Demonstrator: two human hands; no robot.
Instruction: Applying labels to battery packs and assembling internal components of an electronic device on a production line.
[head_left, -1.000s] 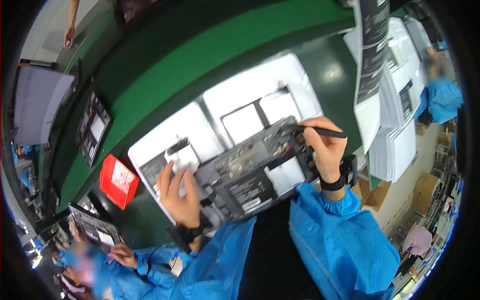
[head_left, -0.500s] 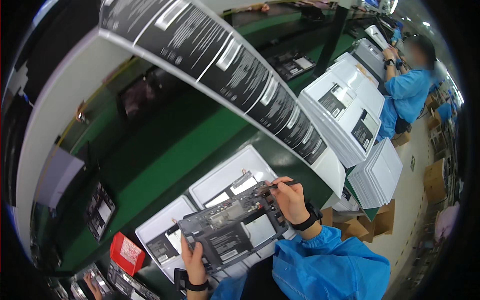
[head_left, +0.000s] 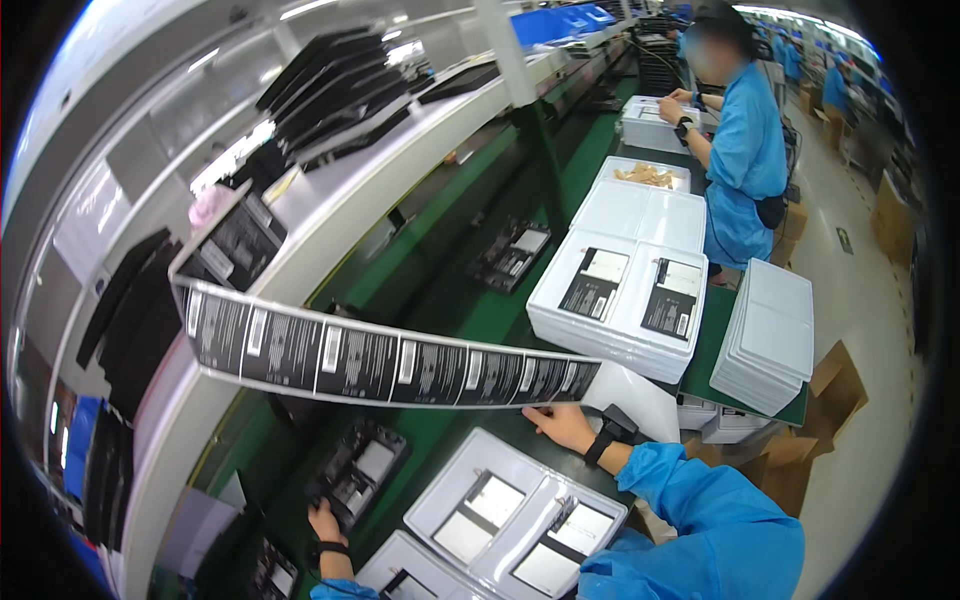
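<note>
An opened flat electronic device (head_left: pixel 368 470), with a dark frame, a circuit board and a pale battery area, lies on the green work surface. My left hand (head_left: pixel 328 526) grips its near corner. My right hand (head_left: pixel 563 426) is at the lower edge of a long strip of black printed labels (head_left: pixel 385 362), fingers drawn together. What they hold is hidden, and I cannot tell if they touch the strip. In front of me, white trays (head_left: pixel 440 500) hold black-and-silver battery packs (head_left: pixel 482 515).
Beyond the strip stands a stack of white trays (head_left: pixel 535 300) with batteries. More trays (head_left: pixel 760 340) are piled at the right, above open cardboard boxes (head_left: pixel 838 385). Another opened device (head_left: pixel 512 255) lies farther along the green surface. A co-worker (head_left: pixel 745 140) in blue stands at far right.
The device has gone from above the trays to the green surface at left, with my left hand. My right hand has left it for the strip's edge; its dark slender tool no longer shows. The view has shifted.
</note>
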